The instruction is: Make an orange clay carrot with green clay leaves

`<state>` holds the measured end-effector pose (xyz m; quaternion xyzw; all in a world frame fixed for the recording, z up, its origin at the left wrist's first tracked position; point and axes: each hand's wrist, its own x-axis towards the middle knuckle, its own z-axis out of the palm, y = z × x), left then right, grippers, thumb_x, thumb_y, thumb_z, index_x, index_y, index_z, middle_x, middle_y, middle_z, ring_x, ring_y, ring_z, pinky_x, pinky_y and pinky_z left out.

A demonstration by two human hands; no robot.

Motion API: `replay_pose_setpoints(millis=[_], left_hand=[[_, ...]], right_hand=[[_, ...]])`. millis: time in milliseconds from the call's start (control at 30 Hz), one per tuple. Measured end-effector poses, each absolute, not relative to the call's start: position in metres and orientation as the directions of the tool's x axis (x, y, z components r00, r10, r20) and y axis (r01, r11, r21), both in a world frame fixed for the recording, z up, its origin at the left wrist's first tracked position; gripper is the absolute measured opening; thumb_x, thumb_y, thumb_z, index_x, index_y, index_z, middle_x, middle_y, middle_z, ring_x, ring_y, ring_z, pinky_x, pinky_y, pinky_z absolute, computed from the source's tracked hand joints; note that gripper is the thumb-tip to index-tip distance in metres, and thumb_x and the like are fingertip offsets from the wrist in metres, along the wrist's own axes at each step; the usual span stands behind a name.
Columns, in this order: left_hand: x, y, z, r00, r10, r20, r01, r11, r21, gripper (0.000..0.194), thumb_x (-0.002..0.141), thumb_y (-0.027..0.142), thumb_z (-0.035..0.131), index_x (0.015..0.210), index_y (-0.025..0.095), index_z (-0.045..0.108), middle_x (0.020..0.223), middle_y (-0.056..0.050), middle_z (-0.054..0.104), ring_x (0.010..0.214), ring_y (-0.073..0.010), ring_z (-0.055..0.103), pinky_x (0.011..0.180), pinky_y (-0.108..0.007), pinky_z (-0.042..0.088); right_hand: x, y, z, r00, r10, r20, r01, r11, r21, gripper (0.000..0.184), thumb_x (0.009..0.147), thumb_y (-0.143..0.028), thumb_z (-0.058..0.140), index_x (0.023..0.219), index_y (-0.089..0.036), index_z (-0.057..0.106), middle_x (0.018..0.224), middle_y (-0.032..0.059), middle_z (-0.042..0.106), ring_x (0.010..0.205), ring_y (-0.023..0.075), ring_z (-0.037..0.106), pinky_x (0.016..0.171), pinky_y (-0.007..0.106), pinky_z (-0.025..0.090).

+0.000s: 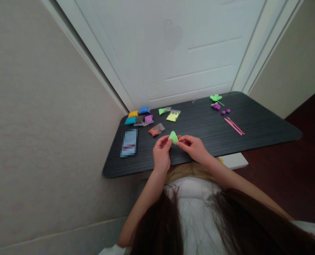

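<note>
A flattened, roughly triangular piece of light green modelling clay (173, 137) is held up over the near edge of the dark table (200, 132). My left hand (162, 152) pinches its left side between thumb and fingers. On the other side, my right hand (193, 147) has its thumb and fingertips closed on the clay's lower right edge. Just beyond my hands lies a clear packet of orange clay (156, 130). Farther back are a yellow clay packet (173, 115) and an opened packet with green clay (164, 111).
Several coloured clay packets (140, 116) cluster at the back left, above a phone (129, 143) with a blurred screen. To the right lie a green clay leaf shape (216, 97), purple clay balls (216, 106) and pink modelling tools (234, 126). A white door (194, 63) stands behind the table.
</note>
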<state>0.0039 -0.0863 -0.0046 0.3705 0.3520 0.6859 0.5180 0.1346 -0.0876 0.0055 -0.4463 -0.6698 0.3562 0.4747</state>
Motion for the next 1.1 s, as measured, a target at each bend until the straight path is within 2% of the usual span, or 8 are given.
replay_pose_setpoints(millis=[133,267,433,800,1100], left_hand=[[0.002,-0.088,-0.001,-0.169,0.978,0.123,-0.518,-0.194,0.833,0.017,0.069,0.023,0.060,0.085,0.019,0.061,0.089,-0.002,0.060,0.084,-0.0115,0.055,0.079,-0.028,0.043],[-0.002,-0.086,-0.001,-0.086,0.996,0.011,-0.545,-0.056,0.836,0.023,0.072,0.028,0.057,0.093,0.019,0.061,0.095,-0.006,0.060,0.085,-0.0123,0.055,0.069,-0.023,0.043],[-0.004,-0.083,-0.001,0.010,0.999,-0.053,-0.530,0.050,0.847,0.022,0.069,0.025,0.061,0.090,0.017,0.063,0.093,-0.005,0.062,0.079,-0.0096,0.055,0.066,-0.020,0.040],[-0.007,-0.085,-0.001,0.105,0.993,-0.063,-0.545,0.110,0.831,0.016,0.064,0.018,0.065,0.080,0.015,0.061,0.082,-0.001,0.060,0.073,-0.0077,0.054,0.067,-0.020,0.041],[-0.008,-0.087,0.002,0.156,0.985,-0.076,-0.530,0.149,0.835,0.016,0.063,0.016,0.065,0.078,0.015,0.060,0.076,0.000,0.058,0.067,-0.0070,0.054,0.064,-0.020,0.041]], right_hand=[[0.138,-0.082,0.004,-0.152,0.955,0.255,0.086,0.269,-0.959,0.026,0.071,-0.041,0.056,0.082,-0.018,0.061,0.073,0.0015,0.060,0.063,0.0120,0.050,0.061,0.026,0.038],[0.143,-0.079,0.005,-0.200,0.959,0.201,-0.033,0.198,-0.980,0.025,0.070,-0.040,0.057,0.079,-0.017,0.061,0.069,-0.0004,0.057,0.062,0.0109,0.048,0.061,0.025,0.037],[0.147,-0.080,0.008,-0.206,0.963,0.173,-0.070,0.161,-0.984,0.021,0.071,-0.037,0.056,0.075,-0.017,0.061,0.061,-0.0026,0.052,0.057,0.0091,0.042,0.055,0.023,0.032],[0.147,-0.076,0.001,-0.139,0.983,0.117,-0.180,0.091,-0.979,0.026,0.068,-0.041,0.058,0.074,-0.017,0.061,0.060,-0.0026,0.050,0.052,0.0078,0.035,0.050,0.023,0.027],[0.150,-0.079,0.003,-0.199,0.978,0.060,-0.194,0.021,-0.981,0.029,0.064,-0.043,0.060,0.070,-0.015,0.058,0.058,-0.0033,0.047,0.051,0.0069,0.033,0.049,0.022,0.024]])
